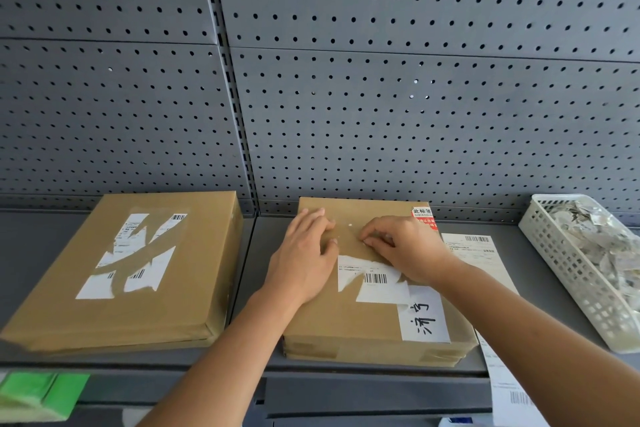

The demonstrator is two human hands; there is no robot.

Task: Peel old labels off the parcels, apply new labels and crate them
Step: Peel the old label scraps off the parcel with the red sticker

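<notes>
Head view, grey shelf in front of a pegboard wall.

Parcels: two flat brown ones lie on the shelf, set apart from each other.
- Left parcel: lies alone, untouched. Torn white label scraps are stuck to its top, with barcode fragments showing.
- Middle parcel: both hands are on its top face.

Left hand: lies palm down on the middle parcel. Fingers are straight and close together, pressing flat on the cardboard and holding nothing.

Right hand: fingers are curled tight, with the fingertips down on the cardboard just above the torn label. Cannot tell whether a scrap is pinched between them.

Old label on the middle parcel: partly torn away, with ragged edges. One barcode is still readable, and the label sits between the two wrists.
White slip with handwritten characters sits at the near right of the same parcel, touching the old label's lower edge.
Red-and-white sticker is at the far right corner.

New label sheet: lies flat on the shelf to the right of the middle parcel, its left part hidden by the right forearm.

White basket: stands at the far right of the shelf and holds a heap of crumpled paper scraps.

Green object: lower left, below the shelf edge, too blurred to identify.
</notes>
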